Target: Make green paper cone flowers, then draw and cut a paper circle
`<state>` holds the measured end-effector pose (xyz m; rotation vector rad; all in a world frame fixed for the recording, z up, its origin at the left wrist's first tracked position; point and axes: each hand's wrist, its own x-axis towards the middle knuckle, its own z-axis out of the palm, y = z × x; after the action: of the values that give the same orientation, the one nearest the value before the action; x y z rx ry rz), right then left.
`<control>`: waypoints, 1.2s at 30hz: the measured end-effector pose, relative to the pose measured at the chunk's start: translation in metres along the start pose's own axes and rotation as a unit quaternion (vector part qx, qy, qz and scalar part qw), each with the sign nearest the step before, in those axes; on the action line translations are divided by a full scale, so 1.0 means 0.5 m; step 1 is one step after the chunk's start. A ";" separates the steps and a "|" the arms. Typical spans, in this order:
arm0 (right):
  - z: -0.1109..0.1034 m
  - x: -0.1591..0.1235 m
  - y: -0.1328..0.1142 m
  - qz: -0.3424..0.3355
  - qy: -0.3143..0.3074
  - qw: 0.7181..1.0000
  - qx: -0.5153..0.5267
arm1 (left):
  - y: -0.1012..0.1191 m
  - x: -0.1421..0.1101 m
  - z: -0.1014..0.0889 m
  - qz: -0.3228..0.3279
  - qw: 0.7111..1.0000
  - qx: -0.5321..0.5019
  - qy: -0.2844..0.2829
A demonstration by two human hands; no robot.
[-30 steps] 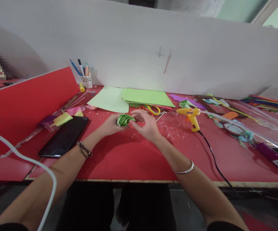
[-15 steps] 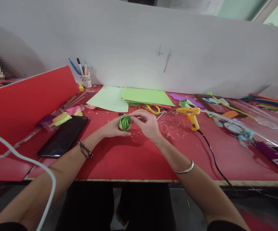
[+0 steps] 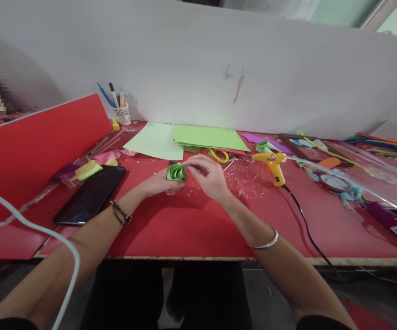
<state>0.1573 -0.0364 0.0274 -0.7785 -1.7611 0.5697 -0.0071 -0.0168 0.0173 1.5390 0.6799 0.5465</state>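
"Green paper coil (image 3: 176,173): what surrounds it, with the yellow glue gun (image 3: 278,174) serving as landmark?"

"Largest first. The white partition (image 3: 171,64) rises behind the glue gun, and the red tabletop (image 3: 191,233) extends beneath it and to both sides. Far to the gun's left, a red board (image 3: 47,146) stands at a slant."

"Which items are of middle size?"

"Behind and to the left of the gun lie a pale green sheet (image 3: 155,142) and, overlapping its right side, brighter green sheets (image 3: 212,138). A black phone (image 3: 90,195) lies flat, well to the left of the gun."

"In what state are the hands?"

"Both are left of the gun. The left hand (image 3: 157,183) is curled around the coil, closed to its width. The right hand (image 3: 212,178), nearer to the gun, has thumb and fingertips pinched together on the coil's right edge."

"And the smallest parts?"

"A patterned cup (image 3: 122,115) of pens (image 3: 115,97) stands behind the gun, far to its left. The coil itself is left of the gun, well apart from it, its layered folds showing between the hands. White shavings (image 3: 249,185) lie scattered just left of the gun."
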 end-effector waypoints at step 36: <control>0.030 -0.005 -0.003 0.071 0.029 0.996 0.051 | 0.004 0.012 0.026 0.142 0.961 0.127 0.199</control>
<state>0.1435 -0.0394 0.0221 -0.8448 -1.6199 0.7191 0.0065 -0.0217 0.0181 1.8011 0.8638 1.0371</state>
